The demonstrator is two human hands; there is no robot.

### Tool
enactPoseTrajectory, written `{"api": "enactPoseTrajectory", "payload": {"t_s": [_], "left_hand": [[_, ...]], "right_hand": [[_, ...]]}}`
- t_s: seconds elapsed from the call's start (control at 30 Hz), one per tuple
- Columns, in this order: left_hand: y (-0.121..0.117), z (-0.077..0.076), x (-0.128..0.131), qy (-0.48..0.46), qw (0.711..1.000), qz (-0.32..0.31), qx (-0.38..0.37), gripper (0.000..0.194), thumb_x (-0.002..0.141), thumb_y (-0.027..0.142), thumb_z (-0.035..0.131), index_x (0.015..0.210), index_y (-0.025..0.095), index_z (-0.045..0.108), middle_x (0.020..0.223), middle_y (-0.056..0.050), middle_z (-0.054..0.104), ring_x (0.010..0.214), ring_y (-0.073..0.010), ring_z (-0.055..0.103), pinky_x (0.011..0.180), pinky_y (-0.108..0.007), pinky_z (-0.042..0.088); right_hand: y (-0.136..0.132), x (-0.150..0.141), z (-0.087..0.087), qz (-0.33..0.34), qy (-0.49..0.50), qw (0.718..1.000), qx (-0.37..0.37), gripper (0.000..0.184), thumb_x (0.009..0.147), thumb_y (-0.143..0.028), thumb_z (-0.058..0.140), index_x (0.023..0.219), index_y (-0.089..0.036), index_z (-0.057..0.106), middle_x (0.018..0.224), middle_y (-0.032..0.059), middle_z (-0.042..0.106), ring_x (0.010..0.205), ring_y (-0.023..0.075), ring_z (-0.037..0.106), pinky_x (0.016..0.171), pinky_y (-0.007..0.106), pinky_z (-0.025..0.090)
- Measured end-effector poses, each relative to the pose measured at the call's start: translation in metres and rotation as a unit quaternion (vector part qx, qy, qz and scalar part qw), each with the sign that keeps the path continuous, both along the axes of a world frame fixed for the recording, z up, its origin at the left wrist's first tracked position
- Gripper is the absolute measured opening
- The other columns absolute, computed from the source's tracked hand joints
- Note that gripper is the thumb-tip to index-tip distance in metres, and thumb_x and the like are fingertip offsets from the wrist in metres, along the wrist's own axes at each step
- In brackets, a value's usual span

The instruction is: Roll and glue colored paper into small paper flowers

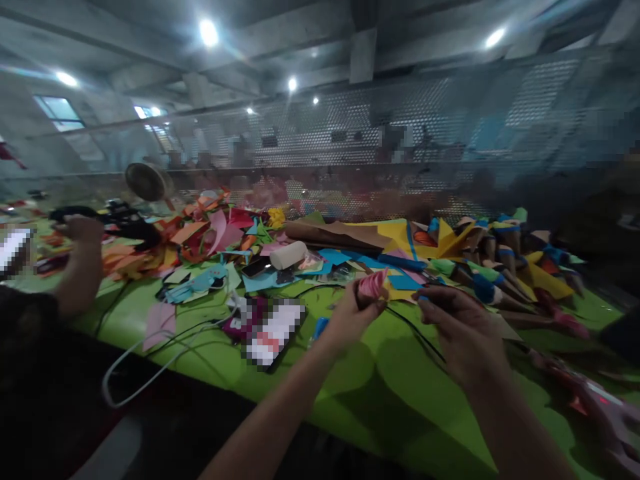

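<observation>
Over the near edge of the green table (340, 393), my left hand (350, 317) is closed around a small pink pleated paper piece (373, 285) that points up and to the right. A short gap to the right, my right hand (470, 337) has its thumb and fingers drawn together in a pinch. A speck of blue shows at those fingertips, too small and blurred to name. Beneath the hands a black cable (417, 333) crosses the tabletop. A phone with a lit screen (275, 333) lies left of my left forearm, beside a small blue object (320, 328).
Coloured paper scraps (220, 233) heap along the back. A white roll (289, 255) lies among them. Several paper-wrapped cones (493, 273) pile at right, near a pink tool with a red light (595, 393). A white cable (150, 387) loops over the edge. Another person's hand (83, 233) reaches in at left.
</observation>
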State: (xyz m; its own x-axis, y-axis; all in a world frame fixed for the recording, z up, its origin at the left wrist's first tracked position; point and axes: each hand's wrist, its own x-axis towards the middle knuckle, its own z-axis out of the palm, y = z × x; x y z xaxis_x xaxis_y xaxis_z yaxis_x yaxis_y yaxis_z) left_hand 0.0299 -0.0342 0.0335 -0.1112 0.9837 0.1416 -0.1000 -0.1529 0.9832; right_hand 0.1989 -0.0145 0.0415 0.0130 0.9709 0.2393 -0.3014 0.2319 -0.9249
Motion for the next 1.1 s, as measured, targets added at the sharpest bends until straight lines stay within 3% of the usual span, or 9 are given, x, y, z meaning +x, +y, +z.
{"api": "enactPoseTrajectory", "payload": {"t_s": [0.13, 0.23, 0.4, 0.53, 0.7, 0.87, 1.1], "left_hand": [[0.017, 0.007, 0.003, -0.057, 0.998, -0.012, -0.009, 0.033, 0.079, 0.034, 0.073, 0.103, 0.018, 0.056, 0.083, -0.001, 0.061, 0.076, -0.0147, 0.054, 0.075, -0.028, 0.044], [0.031, 0.003, 0.004, -0.081, 0.997, 0.004, -0.009, 0.032, 0.076, 0.036, 0.075, 0.095, 0.019, 0.057, 0.082, 0.001, 0.060, 0.075, -0.0142, 0.053, 0.077, -0.028, 0.042], [0.045, -0.013, 0.003, -0.155, 0.988, -0.003, 0.011, 0.032, 0.073, 0.032, 0.077, 0.092, 0.019, 0.055, 0.081, 0.001, 0.060, 0.077, -0.0138, 0.055, 0.077, -0.027, 0.043], [0.044, -0.023, -0.001, -0.215, 0.976, -0.025, -0.006, 0.038, 0.071, 0.030, 0.079, 0.095, 0.019, 0.053, 0.084, 0.000, 0.063, 0.083, -0.0152, 0.060, 0.080, -0.027, 0.044], [0.037, -0.018, -0.006, -0.178, 0.984, -0.013, -0.031, 0.033, 0.073, 0.024, 0.076, 0.096, 0.020, 0.053, 0.091, -0.003, 0.067, 0.089, -0.0184, 0.063, 0.085, -0.031, 0.047], [0.032, -0.012, -0.007, -0.160, 0.987, 0.007, -0.032, 0.035, 0.072, 0.018, 0.073, 0.096, 0.022, 0.048, 0.081, 0.002, 0.062, 0.075, -0.0149, 0.059, 0.077, -0.029, 0.047], [0.033, -0.018, -0.006, -0.088, 0.995, -0.006, -0.054, 0.039, 0.069, 0.021, 0.075, 0.098, 0.022, 0.049, 0.071, 0.007, 0.052, 0.061, -0.0094, 0.043, 0.059, -0.021, 0.037]], "right_hand": [[0.010, -0.016, 0.028, 0.007, 0.011, 1.000, 0.023, 0.029, 0.058, -0.031, 0.089, 0.083, -0.022, 0.078, 0.083, 0.0019, 0.070, 0.064, 0.0114, 0.053, 0.057, 0.024, 0.044], [0.020, -0.023, 0.036, 0.009, 0.015, 0.999, 0.044, 0.024, 0.063, -0.030, 0.088, 0.082, -0.020, 0.077, 0.081, 0.0020, 0.071, 0.063, 0.0109, 0.054, 0.057, 0.025, 0.041], [0.035, -0.017, 0.021, -0.035, -0.004, 0.997, 0.068, 0.022, 0.065, -0.033, 0.088, 0.075, -0.020, 0.073, 0.072, 0.0021, 0.068, 0.063, 0.0137, 0.055, 0.059, 0.029, 0.040], [0.041, -0.009, 0.003, -0.050, -0.027, 0.998, 0.032, 0.022, 0.067, -0.037, 0.088, 0.075, -0.022, 0.074, 0.072, 0.0029, 0.065, 0.063, 0.0146, 0.053, 0.056, 0.030, 0.037], [0.042, -0.011, 0.001, -0.062, -0.052, 0.997, -0.012, 0.031, 0.058, -0.041, 0.090, 0.081, -0.025, 0.078, 0.074, 0.0026, 0.062, 0.065, 0.0162, 0.050, 0.052, 0.031, 0.038], [0.043, -0.011, -0.001, -0.040, -0.064, 0.997, 0.008, 0.029, 0.065, -0.041, 0.087, 0.088, -0.025, 0.078, 0.072, 0.0013, 0.062, 0.066, 0.0155, 0.050, 0.053, 0.030, 0.041], [0.042, -0.013, 0.006, -0.025, -0.024, 0.999, 0.017, 0.034, 0.056, -0.041, 0.091, 0.069, -0.022, 0.067, 0.063, -0.0030, 0.055, 0.057, 0.0115, 0.047, 0.051, 0.025, 0.041]]}}
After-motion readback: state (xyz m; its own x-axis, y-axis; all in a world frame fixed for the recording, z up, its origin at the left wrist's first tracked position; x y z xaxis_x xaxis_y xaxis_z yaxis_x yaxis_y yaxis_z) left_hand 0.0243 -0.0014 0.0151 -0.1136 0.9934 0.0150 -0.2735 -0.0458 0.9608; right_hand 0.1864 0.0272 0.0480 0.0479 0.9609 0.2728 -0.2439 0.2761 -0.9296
